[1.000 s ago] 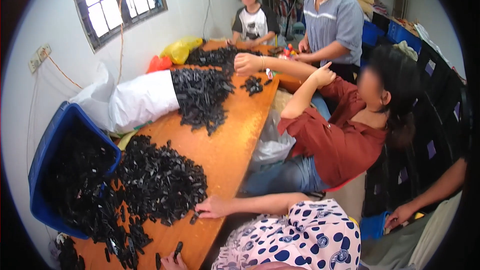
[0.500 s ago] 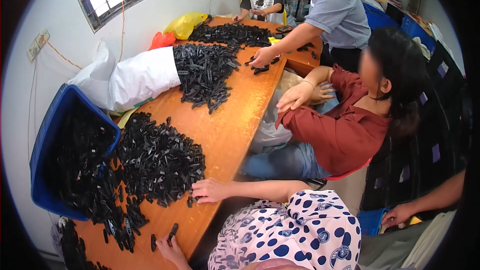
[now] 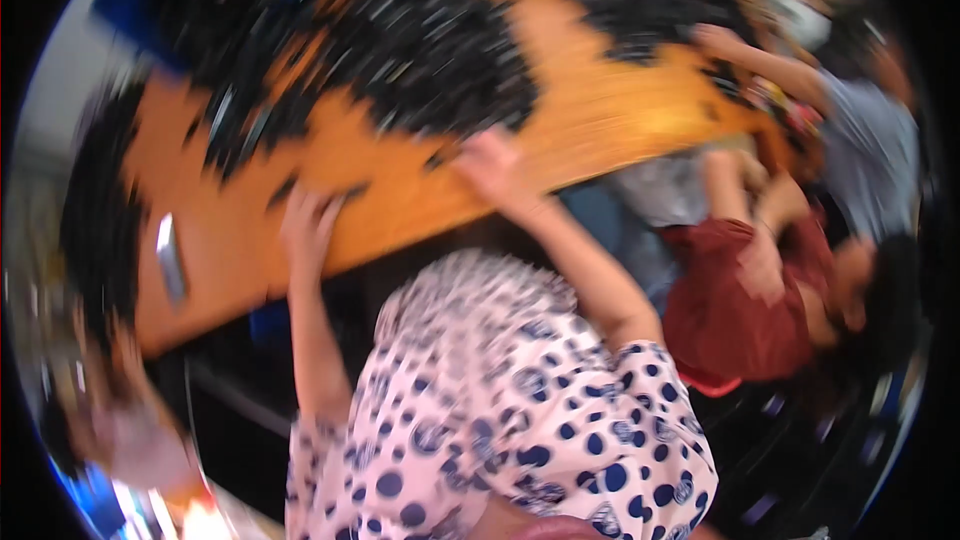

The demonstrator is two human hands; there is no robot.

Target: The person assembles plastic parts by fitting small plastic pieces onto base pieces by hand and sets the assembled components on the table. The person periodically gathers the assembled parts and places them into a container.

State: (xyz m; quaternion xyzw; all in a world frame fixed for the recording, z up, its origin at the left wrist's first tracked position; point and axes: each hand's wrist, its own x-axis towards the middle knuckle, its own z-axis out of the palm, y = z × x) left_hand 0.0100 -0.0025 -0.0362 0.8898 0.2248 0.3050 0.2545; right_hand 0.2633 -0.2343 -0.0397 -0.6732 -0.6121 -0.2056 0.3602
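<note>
My left hand [image 3: 308, 222] rests at the near side of the orange table, its blurred fingers stretched out and apart. Two slim black plastic pieces lie by its fingertips, one on the left [image 3: 283, 191] and one on the right [image 3: 352, 190]; whether the fingers touch them I cannot tell. My right hand [image 3: 492, 165] is open, laid on the tabletop below a large heap of black plastic pieces [image 3: 430, 60]. A small black piece [image 3: 437, 158] lies just left of its fingers. The blur hides the pieces' exact kind.
The orange table [image 3: 400, 210] carries more black heaps at far left [image 3: 105, 200] and far right [image 3: 650, 0]. A blue bin [image 3: 130, 10] lies at the upper left. A grey bar-shaped object [image 3: 170, 258] is near the left end. People sit or stand to the right; another is lower left.
The view has swung left and down, so the table and both my hands appear higher up. The table's left end, with the grey object and another person, has come in. Both hands stay beside the pieces.
</note>
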